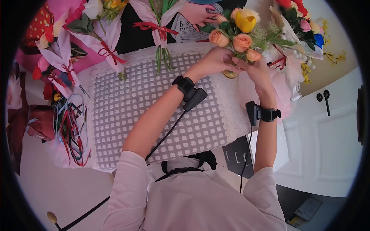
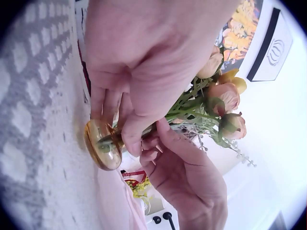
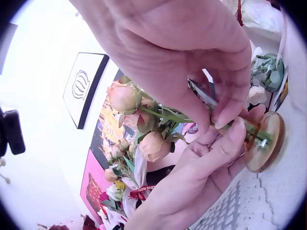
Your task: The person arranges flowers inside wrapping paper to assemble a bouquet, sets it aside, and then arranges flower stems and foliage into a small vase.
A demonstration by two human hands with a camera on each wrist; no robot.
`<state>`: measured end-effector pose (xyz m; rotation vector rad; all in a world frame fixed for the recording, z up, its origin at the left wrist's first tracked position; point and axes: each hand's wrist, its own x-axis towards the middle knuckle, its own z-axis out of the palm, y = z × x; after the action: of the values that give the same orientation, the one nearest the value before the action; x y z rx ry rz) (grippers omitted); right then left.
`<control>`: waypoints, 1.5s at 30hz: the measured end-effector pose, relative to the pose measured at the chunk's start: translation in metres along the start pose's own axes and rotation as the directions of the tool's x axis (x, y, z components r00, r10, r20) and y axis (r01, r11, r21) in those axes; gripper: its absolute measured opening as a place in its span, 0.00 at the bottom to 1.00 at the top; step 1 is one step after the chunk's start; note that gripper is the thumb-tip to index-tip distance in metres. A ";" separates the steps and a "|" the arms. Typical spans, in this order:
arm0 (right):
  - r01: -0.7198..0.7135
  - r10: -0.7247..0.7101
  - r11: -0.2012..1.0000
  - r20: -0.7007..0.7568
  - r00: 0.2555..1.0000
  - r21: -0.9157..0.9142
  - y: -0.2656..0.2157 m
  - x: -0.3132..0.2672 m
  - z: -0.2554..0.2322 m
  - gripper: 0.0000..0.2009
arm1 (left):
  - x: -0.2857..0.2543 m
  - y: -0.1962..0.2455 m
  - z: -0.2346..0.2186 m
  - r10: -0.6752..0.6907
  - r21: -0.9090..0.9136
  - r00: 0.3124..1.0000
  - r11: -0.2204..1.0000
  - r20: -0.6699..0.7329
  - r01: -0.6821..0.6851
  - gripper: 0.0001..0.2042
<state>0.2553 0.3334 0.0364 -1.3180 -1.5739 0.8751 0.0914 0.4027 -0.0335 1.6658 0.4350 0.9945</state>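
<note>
A small amber glass vase (image 2: pixel 106 152) stands on the white lace border of the tablecloth, green stems showing through its base. My left hand (image 1: pixel 212 62) grips the vase's neck, thumb along the front and fingers behind. Just above, my right hand (image 3: pixel 218 57) pinches the stems at the vase's mouth between thumb and fingers. Over both hands spread peach roses (image 1: pixel 242 42), a yellow flower (image 1: pixel 246 22), green leaves and pale sprigs. In the right wrist view the two hands meet around the vase's upper part, which they largely hide.
Wrapped bouquets with red ribbons (image 1: pixel 111 54) line the table's far side and left end. Loose ribbons (image 1: pixel 71 131) hang at the left edge. Pink wrapping (image 1: pixel 283 90) lies right of the vase. Another person's hand (image 1: pixel 198 14) rests at the back. A white door (image 1: pixel 327 131) stands right.
</note>
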 end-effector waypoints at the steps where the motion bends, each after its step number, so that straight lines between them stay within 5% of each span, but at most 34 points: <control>1: -0.008 0.010 0.999 -0.033 0.999 0.041 0.003 -0.004 -0.003 0.16 | 0.003 -0.004 0.004 0.039 0.019 0.999 0.999 0.016 -0.039 0.12; 5: -0.057 0.055 0.979 0.019 0.998 0.195 0.000 -0.020 -0.006 0.16 | 0.001 -0.009 0.010 -0.024 0.040 0.994 0.999 0.104 0.020 0.14; 11: -0.018 0.021 0.958 -0.005 1.000 0.286 0.005 -0.022 0.003 0.15 | -0.013 0.029 0.007 -0.135 0.246 0.990 0.962 0.039 0.121 0.19; 18: 0.038 -0.017 0.985 -0.120 0.993 0.168 0.022 -0.017 0.016 0.13 | -0.006 0.011 -0.008 -0.184 0.217 0.976 0.964 0.116 0.156 0.22; 23: 0.020 -0.002 0.973 -0.076 0.997 0.230 0.011 -0.020 0.023 0.13 | -0.007 0.007 -0.016 -0.254 0.303 0.953 0.933 0.168 0.195 0.20; 25: 0.014 0.000 0.968 -0.055 0.998 0.249 -0.002 -0.026 0.026 0.13 | -0.010 0.007 -0.014 -0.140 0.221 0.980 0.969 0.144 0.106 0.21; 28: 0.020 -0.017 0.959 -0.015 1.000 0.281 0.001 -0.028 0.027 0.14 | -0.012 0.017 -0.015 -0.207 0.379 0.972 0.913 0.108 0.152 0.21; 32: 0.039 -0.045 0.958 0.016 0.999 0.283 -0.003 -0.031 0.027 0.14 | -0.015 0.020 -0.021 -0.138 0.341 0.983 0.936 0.120 0.090 0.21; 37: -0.033 0.018 0.969 0.063 0.998 0.246 0.002 -0.027 0.026 0.13 | -0.025 0.047 -0.025 -0.267 0.387 0.960 0.896 0.080 0.217 0.22; 45: 0.009 -0.014 0.984 0.029 0.999 0.179 -0.008 -0.034 0.034 0.16 | 0.002 -0.030 -0.040 -0.360 0.377 0.912 0.886 0.197 0.269 0.22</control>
<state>0.2229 0.2991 0.0248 -1.1720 -1.4876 1.0084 0.0666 0.4386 -0.0587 1.9284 0.7082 0.4605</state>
